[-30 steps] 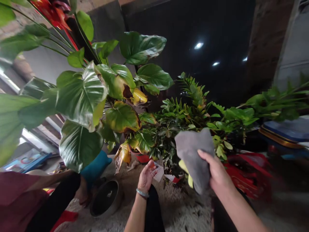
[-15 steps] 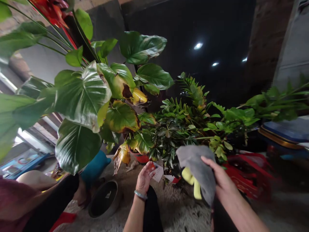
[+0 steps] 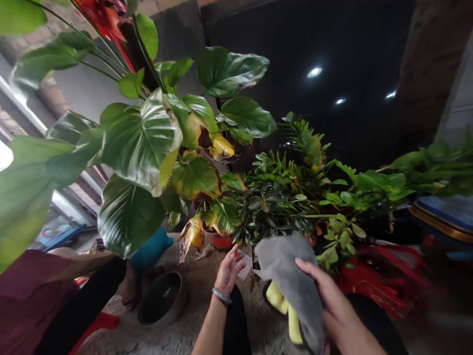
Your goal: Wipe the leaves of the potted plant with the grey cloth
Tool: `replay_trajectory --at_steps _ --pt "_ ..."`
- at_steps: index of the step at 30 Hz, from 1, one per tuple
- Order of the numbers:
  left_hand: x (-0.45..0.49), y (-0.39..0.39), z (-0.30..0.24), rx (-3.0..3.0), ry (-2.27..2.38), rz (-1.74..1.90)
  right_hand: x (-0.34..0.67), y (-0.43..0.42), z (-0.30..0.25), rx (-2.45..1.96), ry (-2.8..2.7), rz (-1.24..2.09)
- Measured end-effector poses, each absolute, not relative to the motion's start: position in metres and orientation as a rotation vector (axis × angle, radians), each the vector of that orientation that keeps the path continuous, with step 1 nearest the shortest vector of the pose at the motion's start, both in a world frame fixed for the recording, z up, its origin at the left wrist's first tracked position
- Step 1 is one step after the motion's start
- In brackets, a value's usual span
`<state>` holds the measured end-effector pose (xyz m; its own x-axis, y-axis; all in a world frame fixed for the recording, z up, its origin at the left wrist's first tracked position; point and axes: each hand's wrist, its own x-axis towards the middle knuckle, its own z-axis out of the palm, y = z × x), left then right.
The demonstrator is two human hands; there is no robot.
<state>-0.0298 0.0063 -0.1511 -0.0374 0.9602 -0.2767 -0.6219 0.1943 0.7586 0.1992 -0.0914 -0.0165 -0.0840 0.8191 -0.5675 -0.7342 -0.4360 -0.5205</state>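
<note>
My right hand (image 3: 332,308) is closed on a grey cloth (image 3: 290,278) with a yellow part (image 3: 283,310) hanging below it, held low in front of a bushy plant with small leaves (image 3: 295,202). My left hand (image 3: 229,271), with a bracelet on the wrist, pinches a small white card (image 3: 245,264) near that plant's base. A big-leaved plant (image 3: 144,148) with several yellowed, browned leaves rises at the left.
A dark round bowl (image 3: 161,298) sits on the pale rough floor at lower left. Another person in a maroon top and black trousers (image 3: 55,305) sits at the left. A red pot (image 3: 220,241), a teal pot (image 3: 150,251) and a red object (image 3: 373,281) stand near.
My right hand has lowered the grey cloth from the plant's leaves down and leftward, toward my left hand. The view has shifted slightly. The left hand stays at the card.
</note>
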Motion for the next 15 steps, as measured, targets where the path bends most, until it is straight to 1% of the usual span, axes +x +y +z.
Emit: replay_trajectory --at_steps 3,5,8,12,15 --pt "-0.027 0.005 -0.148 0.468 0.896 1.363 0.204 -0.062 0.016 -0.955 -0.224 1.574" --pt "-0.026 0.003 -0.146 0.447 0.897 1.375 0.202 -0.045 0.022 -0.968 -0.179 1.520" --pt "-0.026 0.000 -0.143 0.424 0.903 1.405 0.188 -0.049 0.000 -1.066 -0.049 1.601" --pt "-0.030 -0.003 -0.141 0.434 0.881 1.411 0.167 -0.090 -0.039 -1.219 -0.038 1.791" --pt "-0.030 0.000 -0.133 0.485 0.886 1.425 0.154 -0.097 -0.030 -1.183 -0.283 1.824"
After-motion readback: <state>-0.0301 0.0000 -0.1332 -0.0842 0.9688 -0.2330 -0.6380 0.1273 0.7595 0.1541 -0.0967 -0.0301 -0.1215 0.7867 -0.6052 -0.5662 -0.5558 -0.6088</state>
